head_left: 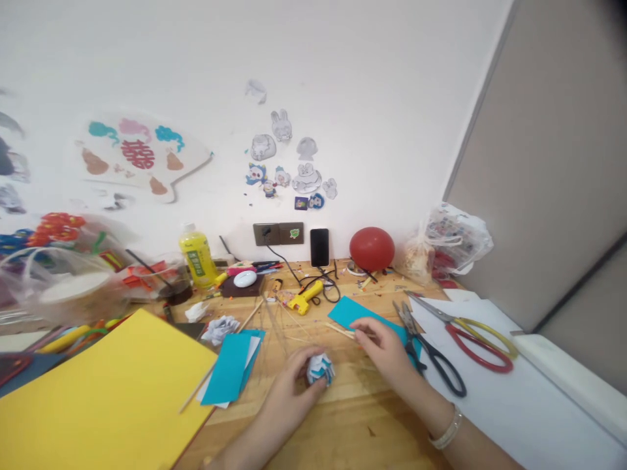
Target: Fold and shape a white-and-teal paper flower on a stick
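My left hand curls round a small crumpled blue-and-white paper ball just above the wooden table. Thumb and fingers rest against its left side. To the right, my right hand pinches thin wooden sticks over a strip of blue paper. Part of the sticks is hidden by the fingers. Black-handled scissors lie beside my right hand, partly on that strip. Left of my left hand are folded blue paper pieces with white paper under them, and a crumpled white paper flower.
Yellow paper covers the left side. On white sheets at right lie scissors with red and yellow handles. Behind are a yellow glue gun with its cord, a phone, a red balloon and a yellow bottle.
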`<state>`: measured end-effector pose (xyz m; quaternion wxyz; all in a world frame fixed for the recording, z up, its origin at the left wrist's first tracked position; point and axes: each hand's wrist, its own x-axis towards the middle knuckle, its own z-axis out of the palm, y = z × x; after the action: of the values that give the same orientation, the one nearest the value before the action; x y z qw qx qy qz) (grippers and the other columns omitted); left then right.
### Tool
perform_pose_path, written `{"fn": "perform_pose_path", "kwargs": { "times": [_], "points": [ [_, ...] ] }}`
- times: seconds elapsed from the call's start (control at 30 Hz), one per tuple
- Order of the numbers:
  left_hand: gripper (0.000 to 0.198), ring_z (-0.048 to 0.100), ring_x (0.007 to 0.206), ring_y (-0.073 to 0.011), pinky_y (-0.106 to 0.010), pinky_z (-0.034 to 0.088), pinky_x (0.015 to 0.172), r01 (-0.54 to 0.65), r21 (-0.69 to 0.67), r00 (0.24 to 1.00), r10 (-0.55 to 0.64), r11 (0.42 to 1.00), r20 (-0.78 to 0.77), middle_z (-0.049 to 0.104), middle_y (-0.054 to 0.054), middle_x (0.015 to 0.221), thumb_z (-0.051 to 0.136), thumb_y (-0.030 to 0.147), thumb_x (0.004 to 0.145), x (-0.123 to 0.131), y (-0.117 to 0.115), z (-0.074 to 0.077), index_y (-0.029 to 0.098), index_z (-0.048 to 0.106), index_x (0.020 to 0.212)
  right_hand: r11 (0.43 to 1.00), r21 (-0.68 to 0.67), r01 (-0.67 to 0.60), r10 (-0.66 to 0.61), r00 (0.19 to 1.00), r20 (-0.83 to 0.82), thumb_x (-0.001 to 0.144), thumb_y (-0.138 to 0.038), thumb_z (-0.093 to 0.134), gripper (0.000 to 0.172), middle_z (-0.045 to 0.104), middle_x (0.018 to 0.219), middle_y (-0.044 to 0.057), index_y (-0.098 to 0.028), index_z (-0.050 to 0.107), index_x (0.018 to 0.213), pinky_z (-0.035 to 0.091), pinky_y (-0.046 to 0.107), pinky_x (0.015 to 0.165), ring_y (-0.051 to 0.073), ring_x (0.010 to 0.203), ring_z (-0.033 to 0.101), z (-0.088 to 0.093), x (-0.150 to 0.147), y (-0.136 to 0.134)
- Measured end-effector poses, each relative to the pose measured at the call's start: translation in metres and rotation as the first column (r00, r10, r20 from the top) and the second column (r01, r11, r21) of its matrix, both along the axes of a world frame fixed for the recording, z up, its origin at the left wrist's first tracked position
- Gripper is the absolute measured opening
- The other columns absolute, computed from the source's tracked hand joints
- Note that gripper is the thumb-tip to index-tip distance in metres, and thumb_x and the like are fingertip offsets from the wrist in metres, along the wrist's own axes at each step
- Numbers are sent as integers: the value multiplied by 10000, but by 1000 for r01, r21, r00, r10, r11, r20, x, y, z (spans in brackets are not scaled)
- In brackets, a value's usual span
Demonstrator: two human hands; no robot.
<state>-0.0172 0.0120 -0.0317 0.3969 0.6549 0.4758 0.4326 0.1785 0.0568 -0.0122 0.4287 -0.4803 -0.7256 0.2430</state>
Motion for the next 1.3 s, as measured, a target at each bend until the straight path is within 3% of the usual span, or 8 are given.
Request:
{"fn": "perform_pose_path", "kwargs": {
  "times": [0.13,0.27,0.37,0.5,0.8,0.9,1.1,1.3],
  "points": [
    [306,566,1043,-249,-399,419,948,-12,2,999,12,1000,-42,625,-88,1113,581,270,711,-1,1,6,186,597,1005,992,64,109,-116,985,126,767,-184,503,149,672,791,48,-184,651,749,444,324,762,207,802,599,2,24,21],
    [292,577,1013,-253,-387,425,937,-23,-14,997,22,1000,-73,655,-89,1047,543,354,745,-1,2,10,174,617,964,953,126,275,-293,943,159,801,-139,429,235,660,923,106,-151,653,870,418,374,819,236,905,577,11,49,45],
    [311,579,1007,-254,-374,433,924,-44,-44,997,41,998,-70,654,-90,1052,527,373,752,-1,3,10,171,614,971,949,136,285,-308,931,199,745,-46,425,316,635,1025,135,-120,633,972,395,393,870,244,979,556,11,60,58],
    [309,581,1005,-248,-354,438,914,-47,-71,997,43,996,-57,652,-82,1064,526,367,750,0,3,9,179,613,979,978,135,161,-195,937,290,734,-44,475,312,628,1051,89,-175,636,967,342,409,929,238,1034,521,7,47,55],
    [331,565,1027,-245,-355,422,925,-69,-82,997,67,994,-31,642,-104,1062,495,364,759,2,1,12,152,581,998,977,-110,-185,215,860,463,645,-195,695,89,605,765,15,-187,635,710,396,243,665,178,756,548,17,17,8],
    [330,557,1039,-243,-358,413,936,-55,-83,998,54,995,-17,629,-109,1084,499,360,761,2,2,9,150,574,1005,963,-190,-189,257,851,457,666,-104,633,111,569,662,7,-168,572,598,363,230,593,158,657,519,20,22,-3],
    [329,581,1000,-235,-334,443,897,-29,-82,999,31,996,26,636,-118,1055,528,349,746,4,0,5,142,573,997,935,-249,-254,324,897,301,828,-166,439,122,579,750,4,-183,503,725,393,234,647,143,711,527,22,18,-6],
    [285,600,969,-242,-334,461,872,-48,-81,997,53,996,64,672,-101,1007,532,347,748,8,-2,11,160,637,935,850,-315,-422,341,897,-282,848,-362,423,180,484,623,-47,-188,461,823,398,235,599,122,586,494,10,3,-10]
  ]
}}
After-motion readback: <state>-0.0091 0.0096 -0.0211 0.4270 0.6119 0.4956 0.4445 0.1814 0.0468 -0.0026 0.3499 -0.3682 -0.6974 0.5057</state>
